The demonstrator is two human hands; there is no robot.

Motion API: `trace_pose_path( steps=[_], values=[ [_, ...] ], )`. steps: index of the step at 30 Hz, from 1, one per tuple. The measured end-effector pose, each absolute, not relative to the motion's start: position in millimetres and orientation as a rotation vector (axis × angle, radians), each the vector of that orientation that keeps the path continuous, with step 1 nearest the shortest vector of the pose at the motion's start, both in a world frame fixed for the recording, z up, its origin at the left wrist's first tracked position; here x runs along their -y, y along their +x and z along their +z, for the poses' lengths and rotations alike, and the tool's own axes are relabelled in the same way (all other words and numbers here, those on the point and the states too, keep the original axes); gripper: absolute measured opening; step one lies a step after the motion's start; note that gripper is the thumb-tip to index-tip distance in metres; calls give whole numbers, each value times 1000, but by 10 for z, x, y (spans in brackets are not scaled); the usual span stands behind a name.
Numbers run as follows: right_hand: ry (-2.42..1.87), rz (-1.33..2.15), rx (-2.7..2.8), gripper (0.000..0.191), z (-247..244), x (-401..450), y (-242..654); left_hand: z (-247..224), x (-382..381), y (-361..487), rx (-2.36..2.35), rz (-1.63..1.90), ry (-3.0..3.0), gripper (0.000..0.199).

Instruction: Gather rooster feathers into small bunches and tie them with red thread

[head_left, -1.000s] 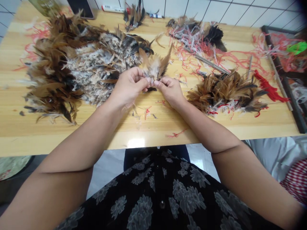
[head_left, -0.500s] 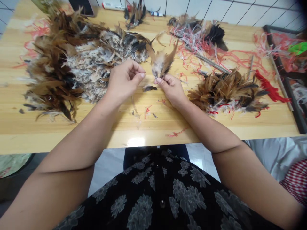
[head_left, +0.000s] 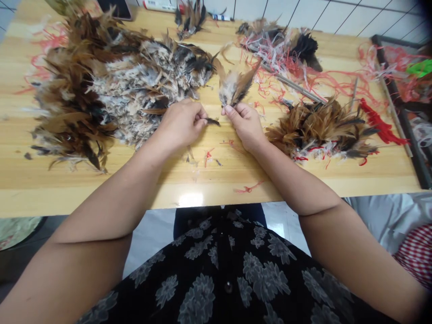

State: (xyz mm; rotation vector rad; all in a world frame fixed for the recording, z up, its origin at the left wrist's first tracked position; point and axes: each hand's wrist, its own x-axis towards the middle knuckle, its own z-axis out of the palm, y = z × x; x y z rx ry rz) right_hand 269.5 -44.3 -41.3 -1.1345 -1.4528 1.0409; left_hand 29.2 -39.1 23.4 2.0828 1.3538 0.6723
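One feather bunch [head_left: 230,90] points to twelve o'clock, right hand [head_left: 248,126] pinching it. Left hand [head_left: 182,122] pinches a dark feather [head_left: 213,121]

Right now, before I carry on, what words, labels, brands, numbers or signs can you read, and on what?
None can be read.
White marker with red end: printing too small and blurred.
Small blue-and-white item: any marking too small to read.
I see no other lettering.

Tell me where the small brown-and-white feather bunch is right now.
In the head view, the small feather bunch is in the upper middle, pinched in the right hand, to the right of the large feather pile.
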Motion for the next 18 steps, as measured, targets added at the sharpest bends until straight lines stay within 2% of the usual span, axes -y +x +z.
trace_pose_path(
  steps=[4, 10, 14, 18],
  values=[
    [-1114, 1037, 1429, 68, -413, 429, 2687, 203, 368, 305, -1241, 936, 1678, 32],
    [-1148, 1060, 1427, 65, -360, 443, 2663, 232, 401, 474, -1070, 1036, 1197, 47],
    [-1135, 1075, 1474, 68, -332, 439, 2634, 204, 430, 506, -950, 1042, 1100, 42],
    [-1148, 1063, 1517, 75, -338, 408, 2614, 20, 374, 475, -868, 1101, 1179, 50]
  ],
)
